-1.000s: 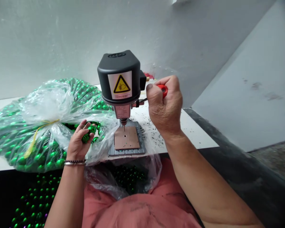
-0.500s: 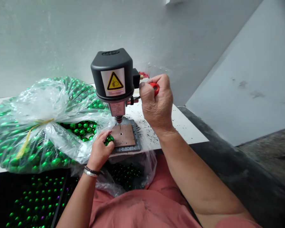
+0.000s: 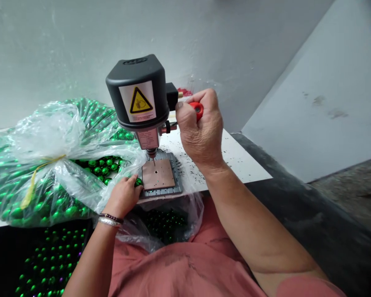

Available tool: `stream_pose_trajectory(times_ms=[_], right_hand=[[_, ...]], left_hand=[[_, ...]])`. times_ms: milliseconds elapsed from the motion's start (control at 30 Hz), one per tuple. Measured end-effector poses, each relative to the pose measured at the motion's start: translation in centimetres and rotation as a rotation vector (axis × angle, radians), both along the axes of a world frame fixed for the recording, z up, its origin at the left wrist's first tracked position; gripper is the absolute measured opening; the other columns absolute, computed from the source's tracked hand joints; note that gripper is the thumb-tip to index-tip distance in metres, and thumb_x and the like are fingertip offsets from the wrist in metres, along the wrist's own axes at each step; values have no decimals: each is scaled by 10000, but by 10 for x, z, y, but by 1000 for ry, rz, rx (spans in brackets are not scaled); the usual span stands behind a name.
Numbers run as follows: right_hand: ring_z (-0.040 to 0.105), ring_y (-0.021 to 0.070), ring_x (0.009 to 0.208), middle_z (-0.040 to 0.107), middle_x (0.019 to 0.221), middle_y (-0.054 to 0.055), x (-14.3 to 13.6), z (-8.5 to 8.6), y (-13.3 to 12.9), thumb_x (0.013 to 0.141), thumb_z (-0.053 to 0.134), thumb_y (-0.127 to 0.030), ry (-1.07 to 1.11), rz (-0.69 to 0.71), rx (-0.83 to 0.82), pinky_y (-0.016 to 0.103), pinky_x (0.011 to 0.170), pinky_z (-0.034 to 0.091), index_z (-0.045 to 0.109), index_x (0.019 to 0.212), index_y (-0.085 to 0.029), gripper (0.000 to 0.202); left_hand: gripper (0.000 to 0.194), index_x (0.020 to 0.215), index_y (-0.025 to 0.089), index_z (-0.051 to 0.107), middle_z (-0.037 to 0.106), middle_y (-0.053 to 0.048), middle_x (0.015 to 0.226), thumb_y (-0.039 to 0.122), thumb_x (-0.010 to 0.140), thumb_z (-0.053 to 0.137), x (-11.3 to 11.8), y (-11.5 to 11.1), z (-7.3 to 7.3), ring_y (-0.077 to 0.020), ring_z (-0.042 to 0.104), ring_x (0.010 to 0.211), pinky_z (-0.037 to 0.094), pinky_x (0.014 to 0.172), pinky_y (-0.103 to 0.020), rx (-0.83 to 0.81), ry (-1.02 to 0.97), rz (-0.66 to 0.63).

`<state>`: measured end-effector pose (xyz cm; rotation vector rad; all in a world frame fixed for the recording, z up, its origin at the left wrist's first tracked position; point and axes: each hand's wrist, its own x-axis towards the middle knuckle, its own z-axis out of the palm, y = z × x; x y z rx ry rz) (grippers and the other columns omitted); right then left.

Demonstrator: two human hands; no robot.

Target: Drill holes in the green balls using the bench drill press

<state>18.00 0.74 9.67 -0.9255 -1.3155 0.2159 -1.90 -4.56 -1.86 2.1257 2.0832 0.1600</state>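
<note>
A small black bench drill press (image 3: 136, 90) stands at the centre, a yellow warning label on its head. Its thin drill bit (image 3: 154, 162) hangs above a brown square plate (image 3: 163, 175) with a hole in it, set on a grey slotted base (image 3: 177, 181). My right hand (image 3: 200, 128) is wrapped round the red knob (image 3: 198, 110) of the drill's lever. At the plate's left edge, my left hand (image 3: 126, 193) has a shiny green ball (image 3: 138, 182) between its fingers. Part of the ball is hidden by the fingers.
A clear plastic bag (image 3: 49, 181) full of green balls, tied with yellow string, fills the table's left. Another open bag (image 3: 196, 214) with green balls hangs at the front edge. Below left are rows of green balls (image 3: 49, 260). Dark shavings litter the white table (image 3: 241, 165).
My left hand has drawn back left with the green ball, away from the hole to the plate's edge. My right hand keeps hold of the red knob. The view has shifted a little.
</note>
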Motion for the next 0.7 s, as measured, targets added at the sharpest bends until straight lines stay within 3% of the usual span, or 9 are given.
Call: stream_pose_trajectory(times_ms=[67,200,267,400,500,700], right_hand=[[446,55,556,409,659,-46,0,0,-1,824,484,-342,15,9,11,213,533,415,385,758,-216,173],[415,51,529,387,625,-61,1,2,2,848,458,-379,-23,-14,-7,217,561,401,376,759,-222,198],[419,56,536,384,613,-63,3,6,7,859,442,-409,-66,-22,-23,222,584,403,361,745,-225,230],[345,71,530,376,587,-60,6,19,21,837,474,-456,-107,-1,-43,239,560,352,332,697,-224,306],[282,73,531,341,557,-61,7,28,28,829,503,-406,-127,-14,-88,231,532,309,310,659,-222,316],[305,86,548,364,568,-55,9,30,30,830,504,-393,-119,20,-103,219,530,336,284,649,-233,326]], left_hand=[[392,1124,166,638,682,-106,928,345,788,548,-2,1,5,-251,628,896,475,809,-343,-29,-183,75],[483,1091,146,593,618,-10,663,488,752,557,1,9,8,-158,581,601,445,551,-259,-113,-822,205],[527,1077,128,572,572,20,595,509,713,593,7,16,6,-129,532,515,410,483,-234,-145,-985,227],[506,1077,139,572,589,16,606,460,690,622,20,31,5,-126,532,506,397,448,-221,-130,-872,255],[451,1062,150,596,635,-6,661,415,698,617,26,38,6,-129,554,523,409,459,-221,-132,-765,220],[407,1035,163,621,718,-58,874,371,685,635,26,45,-3,-159,630,653,476,577,-253,-97,-715,153]])
